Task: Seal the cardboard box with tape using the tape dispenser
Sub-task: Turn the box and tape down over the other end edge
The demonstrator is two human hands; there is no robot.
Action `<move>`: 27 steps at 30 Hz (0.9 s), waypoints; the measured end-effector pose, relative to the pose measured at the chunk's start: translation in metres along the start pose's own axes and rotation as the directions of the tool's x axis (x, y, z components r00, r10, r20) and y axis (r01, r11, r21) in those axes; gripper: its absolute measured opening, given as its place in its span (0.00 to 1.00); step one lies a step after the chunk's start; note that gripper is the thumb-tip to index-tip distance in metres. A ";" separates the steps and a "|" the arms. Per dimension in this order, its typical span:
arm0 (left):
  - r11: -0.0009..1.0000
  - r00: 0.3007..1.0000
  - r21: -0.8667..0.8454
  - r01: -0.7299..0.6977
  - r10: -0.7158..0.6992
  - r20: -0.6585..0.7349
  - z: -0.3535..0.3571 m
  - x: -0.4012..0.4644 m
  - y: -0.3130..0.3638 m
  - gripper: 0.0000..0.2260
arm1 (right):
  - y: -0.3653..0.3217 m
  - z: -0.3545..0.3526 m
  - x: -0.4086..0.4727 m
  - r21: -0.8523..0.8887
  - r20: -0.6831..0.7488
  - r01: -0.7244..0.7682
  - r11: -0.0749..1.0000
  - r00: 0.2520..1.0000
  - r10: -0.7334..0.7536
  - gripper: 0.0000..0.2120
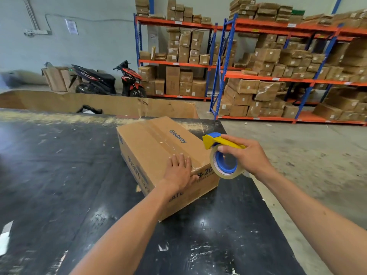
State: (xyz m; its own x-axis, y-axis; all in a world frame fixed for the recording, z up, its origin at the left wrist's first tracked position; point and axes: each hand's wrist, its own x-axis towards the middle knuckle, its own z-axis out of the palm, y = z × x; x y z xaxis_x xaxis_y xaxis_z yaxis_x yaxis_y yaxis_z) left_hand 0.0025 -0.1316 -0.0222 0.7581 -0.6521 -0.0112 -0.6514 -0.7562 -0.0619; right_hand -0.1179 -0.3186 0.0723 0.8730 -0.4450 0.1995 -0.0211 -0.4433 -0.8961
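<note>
Racking point(224, 62) in blue and orange fills the far wall, its shelves crammed with brown cartons point(266, 56), and two motor scooters point(107, 80) are parked at its left end against the grey wall. Nearer, a long sheet of flattened cardboard point(111, 104) stands along the far edge of the black worktable point(49, 175), whose scuffed top is speckled with white scraps and old tape marks.

On that table, toward its far right corner, sits the cardboard box point(155, 147), turned at an angle so one corner points at the person. Its flaps are shut, and a strip of clear tape point(158, 133) runs down the centre seam and over the near end. "Glodway" is printed in blue on the right flap.

The person's left hand point(178, 171) lies flat on the box's near end, fingers together and stretched over the top, thumb hooked down against the end face right by the tape.

The right hand point(246, 155) is off the box's right edge, held above the table's right edge, closed around the tape dispenser point(220, 142): fingers wrapped over the yellow handle, thumb pressed on the blue hub. Its roll of tan tape point(226, 165) hangs below the handle, just beside the box's near right corner; I cannot tell whether it touches.
</note>
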 end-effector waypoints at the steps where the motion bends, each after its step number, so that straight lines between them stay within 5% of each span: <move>1: 1.000 1.000 0.017 -0.019 0.019 -0.003 0.000 -0.002 -0.003 0.36 | 0.000 0.000 0.000 0.003 -0.005 -0.002 1.000 1.000 0.002 0.23; 13: 0.940 0.939 -0.002 -0.342 0.342 0.044 -0.002 -0.026 -0.061 0.37 | -0.018 0.009 -0.001 0.052 0.036 0.014 0.999 0.999 -0.016 0.21; 27: 0.939 0.939 -0.009 -0.343 0.343 -0.006 -0.001 -0.028 -0.061 0.34 | -0.026 0.029 -0.006 0.059 0.122 0.045 0.997 0.991 -0.052 0.23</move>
State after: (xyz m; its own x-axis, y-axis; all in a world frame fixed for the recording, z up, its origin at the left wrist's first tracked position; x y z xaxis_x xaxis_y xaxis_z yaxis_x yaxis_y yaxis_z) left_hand 0.0208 -0.0672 -0.0174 0.4887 -0.8721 -0.0258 -0.8720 -0.4874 -0.0449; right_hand -0.1080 -0.2816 0.0830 0.9259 -0.3232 0.1956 0.0467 -0.4159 -0.9082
